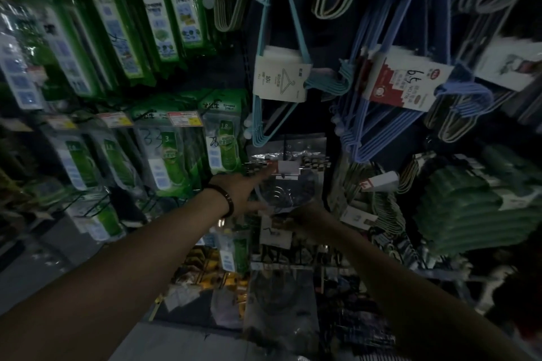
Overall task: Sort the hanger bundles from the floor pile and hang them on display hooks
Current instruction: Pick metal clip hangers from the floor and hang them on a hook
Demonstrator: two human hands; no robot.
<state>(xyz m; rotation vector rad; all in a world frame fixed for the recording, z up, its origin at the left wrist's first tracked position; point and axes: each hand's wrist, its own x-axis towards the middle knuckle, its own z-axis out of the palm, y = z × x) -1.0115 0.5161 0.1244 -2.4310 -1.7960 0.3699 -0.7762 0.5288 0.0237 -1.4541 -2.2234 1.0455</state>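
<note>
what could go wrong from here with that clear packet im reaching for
1. The clear packet sits in deep shadow and its hook is not visible, so it may miss the hook and drop.
2. The teal hanger bundle hangs just above; lifting the packet might knock it.
3. The left grip reaches past crowded green packets; the forearm could brush them loose.

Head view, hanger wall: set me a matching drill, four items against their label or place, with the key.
1 teal hanger bundle
2 blue hanger bundle
3 clear packet
4 green packets

a red-and-white label
b between left hand and right hand
c white label with hanger drawing
d left of the teal bundle

Pairs: 1-c, 2-a, 3-b, 4-d
</note>
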